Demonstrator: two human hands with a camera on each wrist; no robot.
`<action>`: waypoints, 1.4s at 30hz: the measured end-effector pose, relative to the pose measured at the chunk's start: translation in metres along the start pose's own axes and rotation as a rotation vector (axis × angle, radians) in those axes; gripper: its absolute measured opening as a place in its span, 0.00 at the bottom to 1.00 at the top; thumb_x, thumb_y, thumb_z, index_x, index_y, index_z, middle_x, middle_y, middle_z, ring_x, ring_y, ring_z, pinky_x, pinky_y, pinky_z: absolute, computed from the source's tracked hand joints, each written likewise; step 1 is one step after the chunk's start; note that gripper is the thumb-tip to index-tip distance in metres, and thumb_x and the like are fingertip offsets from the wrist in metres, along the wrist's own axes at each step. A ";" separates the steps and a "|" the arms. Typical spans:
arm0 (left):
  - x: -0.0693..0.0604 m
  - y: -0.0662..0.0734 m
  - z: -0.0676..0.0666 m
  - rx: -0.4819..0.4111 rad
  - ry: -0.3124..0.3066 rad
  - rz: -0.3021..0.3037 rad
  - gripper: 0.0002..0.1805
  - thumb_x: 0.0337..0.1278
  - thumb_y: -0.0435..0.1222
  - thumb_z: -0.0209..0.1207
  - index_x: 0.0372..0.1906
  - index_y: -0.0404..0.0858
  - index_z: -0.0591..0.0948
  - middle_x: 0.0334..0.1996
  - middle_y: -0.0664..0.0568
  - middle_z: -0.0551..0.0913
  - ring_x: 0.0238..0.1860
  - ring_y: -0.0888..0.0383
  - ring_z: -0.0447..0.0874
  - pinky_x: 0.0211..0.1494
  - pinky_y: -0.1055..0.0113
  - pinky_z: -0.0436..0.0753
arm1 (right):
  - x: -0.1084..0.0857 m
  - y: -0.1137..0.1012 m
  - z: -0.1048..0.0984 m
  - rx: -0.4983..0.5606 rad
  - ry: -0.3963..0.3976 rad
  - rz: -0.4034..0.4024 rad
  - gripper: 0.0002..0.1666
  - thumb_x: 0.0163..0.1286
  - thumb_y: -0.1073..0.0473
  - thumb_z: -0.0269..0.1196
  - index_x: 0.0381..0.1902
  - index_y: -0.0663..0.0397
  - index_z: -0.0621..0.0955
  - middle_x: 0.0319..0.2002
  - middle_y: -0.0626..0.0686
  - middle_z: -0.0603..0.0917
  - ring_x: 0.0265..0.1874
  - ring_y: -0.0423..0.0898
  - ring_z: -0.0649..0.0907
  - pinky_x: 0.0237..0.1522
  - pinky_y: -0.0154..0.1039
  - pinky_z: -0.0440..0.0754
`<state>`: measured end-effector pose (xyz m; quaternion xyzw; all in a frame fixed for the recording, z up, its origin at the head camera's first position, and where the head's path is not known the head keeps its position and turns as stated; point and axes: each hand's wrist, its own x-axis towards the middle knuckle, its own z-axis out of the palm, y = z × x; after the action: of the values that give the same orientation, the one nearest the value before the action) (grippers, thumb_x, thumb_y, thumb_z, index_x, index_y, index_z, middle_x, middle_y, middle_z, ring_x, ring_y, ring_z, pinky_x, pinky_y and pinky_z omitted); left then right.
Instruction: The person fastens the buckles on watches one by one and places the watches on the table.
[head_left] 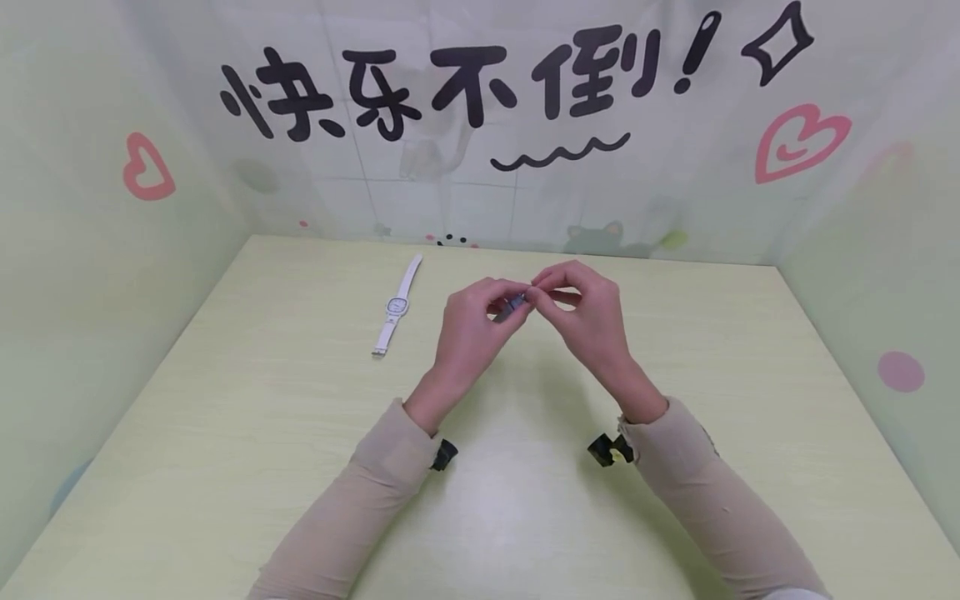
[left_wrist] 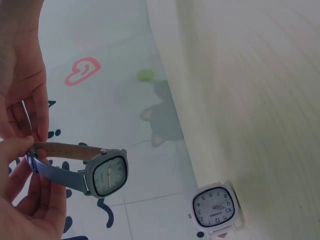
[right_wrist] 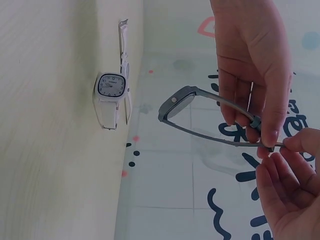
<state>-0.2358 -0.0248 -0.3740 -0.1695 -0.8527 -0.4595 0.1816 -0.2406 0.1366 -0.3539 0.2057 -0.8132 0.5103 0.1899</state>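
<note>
A grey-blue wristwatch (left_wrist: 109, 174), its strap bent into a loop, hangs in the air between both hands. My left hand (head_left: 478, 323) pinches the strap near the buckle. Thumb and fingers of my right hand (head_left: 588, 315) pinch the strap's tip, right against the left fingertips. In the right wrist view the watch (right_wrist: 178, 102) is seen from the side, its case away from the hands. The head view shows little of it, since the fingers cover most.
A white wristwatch (head_left: 397, 307) lies stretched out on the table (head_left: 300, 433), left of the hands. Another white watch (right_wrist: 111, 86), strap looped, stands beside it in the right wrist view; in the head view it seems hidden behind the left hand. Printed walls (head_left: 420, 192) enclose the table.
</note>
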 end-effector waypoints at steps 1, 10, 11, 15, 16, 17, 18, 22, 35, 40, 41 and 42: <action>0.000 0.000 0.000 0.013 -0.004 -0.002 0.11 0.60 0.38 0.68 0.47 0.42 0.88 0.35 0.51 0.88 0.33 0.59 0.84 0.42 0.69 0.86 | 0.000 0.000 0.000 -0.004 0.004 -0.002 0.05 0.64 0.66 0.69 0.33 0.64 0.84 0.38 0.59 0.87 0.39 0.50 0.87 0.46 0.44 0.88; -0.003 -0.001 -0.001 0.094 -0.051 -0.021 0.11 0.61 0.39 0.67 0.46 0.41 0.88 0.34 0.52 0.87 0.33 0.60 0.83 0.40 0.69 0.85 | -0.002 0.000 -0.004 0.009 0.022 0.032 0.07 0.65 0.64 0.69 0.37 0.64 0.84 0.36 0.59 0.88 0.35 0.49 0.88 0.41 0.25 0.85; -0.003 -0.002 -0.001 0.099 -0.054 -0.022 0.11 0.60 0.39 0.67 0.46 0.41 0.88 0.34 0.52 0.87 0.33 0.60 0.83 0.39 0.69 0.85 | -0.002 0.000 -0.004 0.021 0.025 0.035 0.07 0.65 0.64 0.69 0.37 0.65 0.84 0.36 0.59 0.88 0.35 0.48 0.87 0.41 0.24 0.84; -0.003 -0.001 -0.002 0.105 -0.066 -0.029 0.10 0.60 0.39 0.67 0.45 0.41 0.88 0.33 0.52 0.87 0.32 0.60 0.83 0.38 0.69 0.84 | -0.002 0.000 -0.005 0.050 0.037 0.038 0.07 0.65 0.64 0.68 0.37 0.65 0.83 0.36 0.60 0.88 0.34 0.38 0.86 0.41 0.24 0.84; -0.004 -0.001 -0.002 0.106 -0.069 -0.030 0.10 0.60 0.39 0.68 0.45 0.41 0.88 0.33 0.52 0.87 0.32 0.60 0.83 0.38 0.69 0.84 | -0.003 0.000 -0.006 0.055 0.041 0.037 0.07 0.65 0.64 0.68 0.37 0.65 0.83 0.36 0.60 0.88 0.34 0.35 0.85 0.40 0.24 0.84; -0.004 -0.001 -0.002 0.107 -0.073 -0.033 0.10 0.60 0.39 0.67 0.45 0.41 0.88 0.33 0.52 0.87 0.32 0.60 0.83 0.38 0.69 0.84 | -0.003 0.000 -0.006 0.062 0.043 0.037 0.07 0.65 0.64 0.68 0.37 0.65 0.83 0.36 0.60 0.87 0.33 0.33 0.84 0.40 0.24 0.84; -0.004 -0.001 -0.002 0.108 -0.077 -0.037 0.10 0.60 0.39 0.67 0.45 0.41 0.88 0.33 0.52 0.87 0.33 0.60 0.83 0.38 0.69 0.84 | -0.003 0.000 -0.006 0.069 0.046 0.037 0.07 0.65 0.65 0.68 0.37 0.66 0.83 0.36 0.60 0.87 0.33 0.31 0.84 0.40 0.24 0.84; -0.004 0.000 -0.004 0.119 -0.092 -0.048 0.11 0.60 0.39 0.68 0.46 0.41 0.88 0.34 0.52 0.87 0.33 0.59 0.83 0.38 0.69 0.85 | -0.003 0.001 -0.007 0.102 0.050 0.040 0.07 0.65 0.65 0.68 0.37 0.66 0.83 0.36 0.61 0.87 0.34 0.29 0.84 0.41 0.25 0.85; -0.004 -0.006 -0.002 0.177 -0.140 -0.071 0.11 0.61 0.40 0.67 0.47 0.43 0.88 0.37 0.52 0.88 0.35 0.58 0.83 0.40 0.66 0.85 | -0.001 0.003 -0.011 0.219 0.073 0.094 0.10 0.66 0.64 0.67 0.39 0.69 0.81 0.34 0.46 0.85 0.33 0.33 0.86 0.41 0.29 0.87; -0.003 -0.005 -0.001 0.198 -0.148 -0.055 0.10 0.61 0.39 0.67 0.46 0.43 0.88 0.36 0.52 0.88 0.34 0.58 0.83 0.39 0.66 0.85 | -0.003 0.007 -0.011 0.195 0.027 0.109 0.12 0.71 0.64 0.63 0.46 0.69 0.79 0.39 0.56 0.84 0.33 0.33 0.85 0.40 0.29 0.87; -0.003 -0.005 -0.001 0.204 -0.149 -0.056 0.10 0.61 0.39 0.67 0.45 0.43 0.88 0.36 0.52 0.88 0.34 0.58 0.83 0.39 0.66 0.85 | -0.003 0.007 -0.010 0.184 0.010 0.111 0.13 0.71 0.64 0.62 0.48 0.68 0.78 0.40 0.58 0.83 0.33 0.33 0.85 0.40 0.28 0.87; -0.003 -0.005 -0.001 0.211 -0.149 -0.054 0.10 0.61 0.39 0.67 0.45 0.43 0.88 0.36 0.52 0.88 0.34 0.58 0.83 0.40 0.66 0.84 | -0.003 0.008 -0.010 0.169 -0.010 0.112 0.13 0.71 0.64 0.62 0.49 0.67 0.79 0.40 0.60 0.83 0.33 0.33 0.85 0.40 0.28 0.87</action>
<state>-0.2350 -0.0282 -0.3783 -0.1599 -0.9117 -0.3582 0.1222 -0.2412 0.1493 -0.3580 0.1779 -0.7784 0.5857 0.1389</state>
